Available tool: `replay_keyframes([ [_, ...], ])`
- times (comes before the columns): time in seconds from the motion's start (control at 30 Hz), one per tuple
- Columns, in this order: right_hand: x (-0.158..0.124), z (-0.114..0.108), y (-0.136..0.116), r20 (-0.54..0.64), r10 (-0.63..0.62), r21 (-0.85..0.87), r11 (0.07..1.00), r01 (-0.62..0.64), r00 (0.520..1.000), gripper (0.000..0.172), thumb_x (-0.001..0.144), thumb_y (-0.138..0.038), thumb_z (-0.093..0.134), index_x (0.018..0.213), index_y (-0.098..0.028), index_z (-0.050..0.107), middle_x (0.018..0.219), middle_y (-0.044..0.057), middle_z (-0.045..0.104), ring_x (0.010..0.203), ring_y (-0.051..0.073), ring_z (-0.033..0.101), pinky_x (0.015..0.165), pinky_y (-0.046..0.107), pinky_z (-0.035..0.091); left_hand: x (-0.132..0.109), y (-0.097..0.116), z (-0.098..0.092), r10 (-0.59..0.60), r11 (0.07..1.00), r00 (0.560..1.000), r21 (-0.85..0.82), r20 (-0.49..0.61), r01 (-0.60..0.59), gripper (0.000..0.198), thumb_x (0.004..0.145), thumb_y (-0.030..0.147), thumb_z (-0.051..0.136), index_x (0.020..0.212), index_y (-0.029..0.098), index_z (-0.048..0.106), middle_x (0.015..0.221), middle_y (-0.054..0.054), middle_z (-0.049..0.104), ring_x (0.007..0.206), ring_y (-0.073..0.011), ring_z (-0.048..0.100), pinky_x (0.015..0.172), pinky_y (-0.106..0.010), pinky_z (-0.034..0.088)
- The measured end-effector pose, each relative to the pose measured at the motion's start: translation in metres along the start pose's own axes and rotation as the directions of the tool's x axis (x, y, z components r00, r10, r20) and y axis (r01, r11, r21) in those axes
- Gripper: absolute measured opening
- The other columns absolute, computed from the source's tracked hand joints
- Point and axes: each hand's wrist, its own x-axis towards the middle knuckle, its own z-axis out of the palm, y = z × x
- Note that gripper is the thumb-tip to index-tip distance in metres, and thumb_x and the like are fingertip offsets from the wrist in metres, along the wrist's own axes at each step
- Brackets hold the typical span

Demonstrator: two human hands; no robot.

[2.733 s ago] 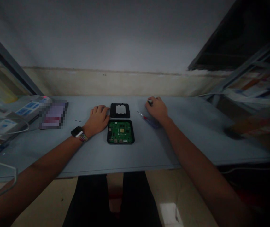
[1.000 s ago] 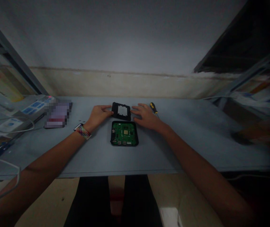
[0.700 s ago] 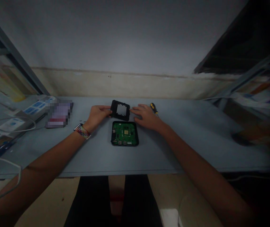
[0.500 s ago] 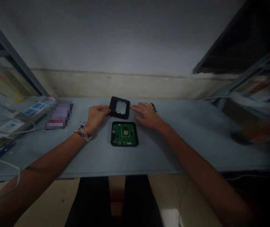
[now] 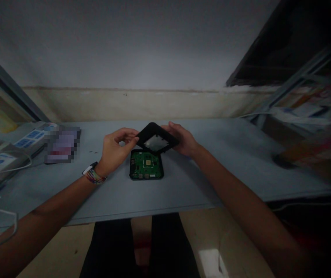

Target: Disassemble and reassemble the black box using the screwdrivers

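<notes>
A black square cover with a square opening in its middle hangs in the air, turned like a diamond, above the table. My left hand pinches its left corner and my right hand grips its right side. Directly below, a black tray holding a green circuit board lies flat on the grey table. A watch and a striped band sit on my left wrist.
A blurred-out flat object lies at the left of the table, with a power strip and white cables beyond it. Metal shelving with cluttered items stands on the right. A dark object lies near the table's right edge.
The black cover was lying behind the circuit board; both hands took it, lifted it and rotated it over the board. The right hand left the screwdriver, now hidden behind it.
</notes>
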Motion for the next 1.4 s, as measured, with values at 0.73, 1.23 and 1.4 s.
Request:
replay_keyframes([
  [0.73,-0.009,0.009,-0.004,0.435,-0.107,-0.009,0.992,0.123,0.894,0.079,0.087,-0.065,0.084,0.153,-0.025,0.063,0.14,0.011,0.076,0.132,0.029,0.07,0.115,0.043,0.051,-0.008,0.005,0.001,0.176,0.982,0.984,0.072,0.004,-0.176,0.006,0.095,0.022,0.083,0.1,0.024,0.087,0.098,-0.002,0.085,0.086,-0.0144,0.079,0.079,-0.025,0.064],
  [1.23,-0.036,0.054,0.001,0.373,-0.255,-0.864,0.255,0.434,0.892,0.079,0.081,-0.06,0.09,0.15,-0.028,0.071,0.136,0.015,0.069,0.124,0.034,0.063,0.114,0.056,0.05,0.01,-0.015,-0.007,-0.193,0.975,0.971,-0.137,-0.14,0.174,0.005,0.083,0.024,0.069,0.081,0.02,0.07,0.081,-0.002,0.073,0.075,-0.0155,0.076,0.062,-0.024,0.056],
  [1.4,-0.037,0.057,0.003,0.398,-0.206,-0.887,0.161,0.432,0.894,0.083,0.081,-0.063,0.089,0.152,-0.025,0.07,0.136,0.017,0.068,0.123,0.035,0.062,0.113,0.056,0.05,0.009,-0.02,-0.005,-0.281,0.946,0.95,-0.208,-0.138,0.249,0.004,0.078,0.022,0.067,0.081,0.021,0.069,0.082,-0.002,0.071,0.072,-0.0141,0.073,0.059,-0.023,0.054],
])
